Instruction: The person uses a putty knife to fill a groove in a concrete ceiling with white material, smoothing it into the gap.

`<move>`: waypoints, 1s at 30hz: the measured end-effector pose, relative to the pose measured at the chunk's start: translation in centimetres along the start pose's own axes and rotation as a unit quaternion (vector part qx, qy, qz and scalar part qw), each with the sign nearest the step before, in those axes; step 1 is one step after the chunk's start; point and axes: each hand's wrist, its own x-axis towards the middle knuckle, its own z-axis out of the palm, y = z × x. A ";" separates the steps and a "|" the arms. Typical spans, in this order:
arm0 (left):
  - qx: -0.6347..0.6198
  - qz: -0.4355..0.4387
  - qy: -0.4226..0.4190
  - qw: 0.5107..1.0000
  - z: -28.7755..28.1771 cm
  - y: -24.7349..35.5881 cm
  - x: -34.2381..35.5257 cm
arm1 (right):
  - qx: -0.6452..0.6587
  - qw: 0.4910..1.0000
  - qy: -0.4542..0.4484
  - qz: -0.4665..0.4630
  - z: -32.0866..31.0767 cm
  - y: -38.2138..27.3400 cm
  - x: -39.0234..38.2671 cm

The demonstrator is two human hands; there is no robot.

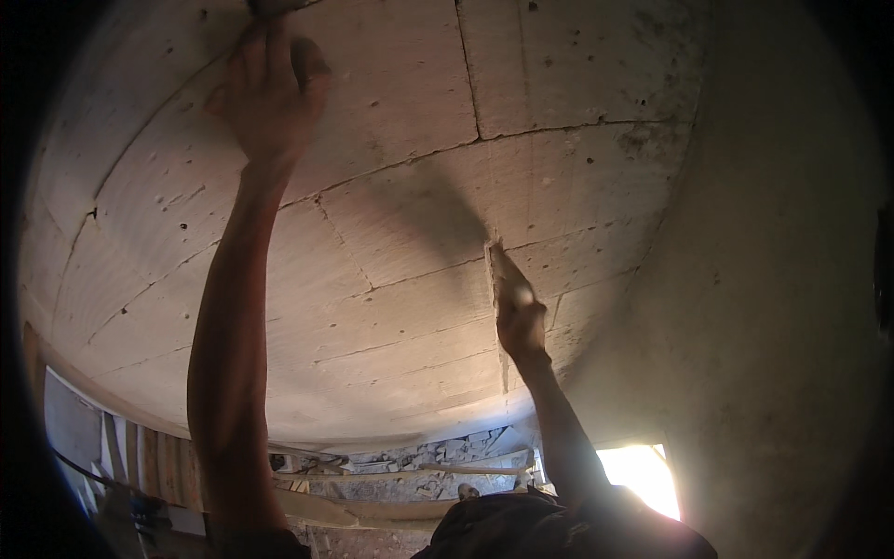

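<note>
Overhead spreads a pale surface of large blocks (400, 219), crossed by dark joints and dotted with small pits. My left hand (270, 88) reaches high at the upper left, its fingers stretched out against the blocks and somewhat blurred. Just beyond those fingertips, a dark patch or object at the top edge is too dim to make out. Right of the middle, my right hand (520, 321) is closed around a thin flat tool (491, 270), which looks like a trowel seen edge-on. Its pale, rough edge lies against or very close to the blocks, and a shadow falls up and left from it.
A smooth grey-brown wall (764, 298) rises on the right. Low down is a bright opening (643, 477). Wooden boards (163, 461) stand at the lower left, and rough masonry (419, 480) with beams shows along the bottom behind my arms.
</note>
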 end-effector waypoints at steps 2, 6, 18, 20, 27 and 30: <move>-0.043 0.011 0.005 0.999 -0.2 -0.5 -0.3 | -0.005 0.991 -0.104 0.086 0.0 -0.7 -0.2; -0.048 0.040 0.053 0.997 0.3 -1.7 0.0 | 0.038 0.997 -0.004 0.067 -1.0 -4.2 0.7; -0.070 0.040 0.028 0.996 0.2 -0.5 -0.1 | 0.002 0.997 0.074 0.016 0.3 -0.1 -1.2; -0.050 0.034 0.026 0.998 0.0 -0.2 0.1 | -0.039 0.997 0.025 -0.058 0.3 1.7 -1.0; 0.001 0.019 0.000 1.000 -0.7 -0.9 -0.2 | -0.007 1.000 0.002 0.030 -0.8 -3.4 0.2; -0.031 0.023 0.019 0.999 0.3 -0.7 -0.2 | -0.035 0.999 -0.001 0.037 -0.3 -2.3 0.1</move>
